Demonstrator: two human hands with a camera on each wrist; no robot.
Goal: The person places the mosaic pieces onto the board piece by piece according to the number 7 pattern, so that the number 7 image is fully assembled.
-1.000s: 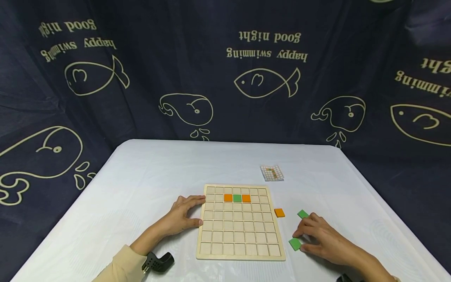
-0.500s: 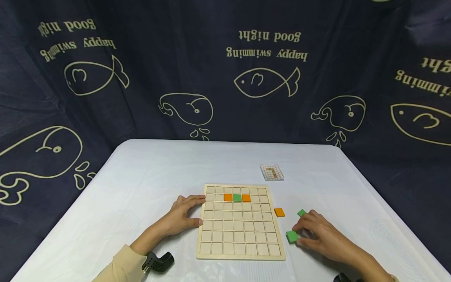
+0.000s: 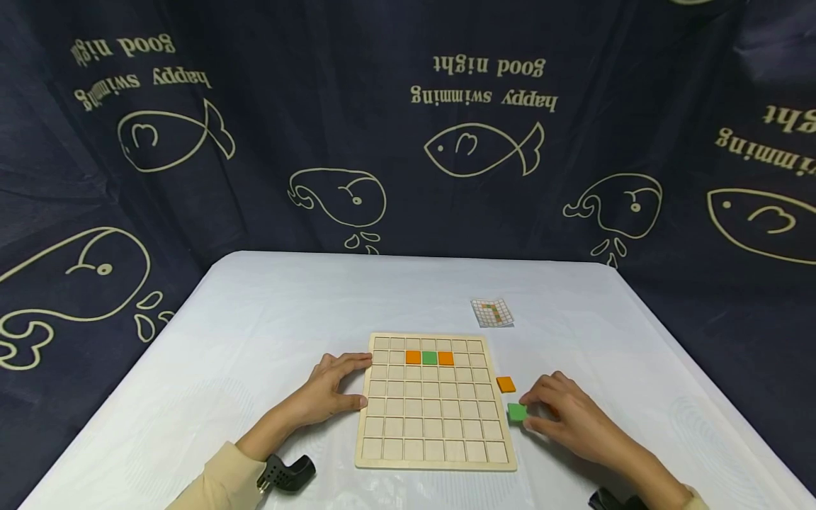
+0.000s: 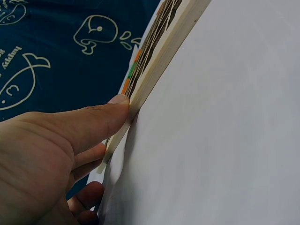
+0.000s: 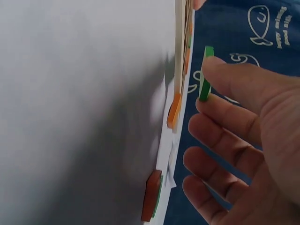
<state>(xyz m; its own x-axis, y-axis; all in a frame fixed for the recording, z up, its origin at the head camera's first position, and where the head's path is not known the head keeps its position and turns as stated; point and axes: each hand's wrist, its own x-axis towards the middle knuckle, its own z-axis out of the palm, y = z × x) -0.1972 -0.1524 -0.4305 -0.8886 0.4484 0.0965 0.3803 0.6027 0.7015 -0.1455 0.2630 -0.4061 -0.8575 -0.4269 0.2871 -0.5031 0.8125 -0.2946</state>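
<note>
A pale wooden grid board [image 3: 423, 409] lies on the white table, with an orange, a green [image 3: 430, 358] and another orange tile side by side in one upper row. Along the board's left edge, my left hand [image 3: 321, 393] rests its thumb and fingertips, fingers spread. My right hand [image 3: 570, 418] pinches a green tile [image 3: 517, 414] by its edge beside the board's right side. Thumb and index finger hold that tile [image 5: 206, 75] up on edge in the right wrist view, the other fingers loosely bent. A loose orange tile [image 3: 506, 384] lies right by the board.
A small printed grid card [image 3: 493, 313] sits beyond the board's far right corner. In the right wrist view, a reddish-orange tile [image 5: 151, 197] and a green one [image 5: 158, 197] lie farther along the table; my right hand mostly hides them from the head view. A dark printed cloth [image 3: 395, 127] hangs behind.
My right hand has lifted the green tile and carried it leftward and away from me, to the board's right edge. The left hand and the board stay as they were.
</note>
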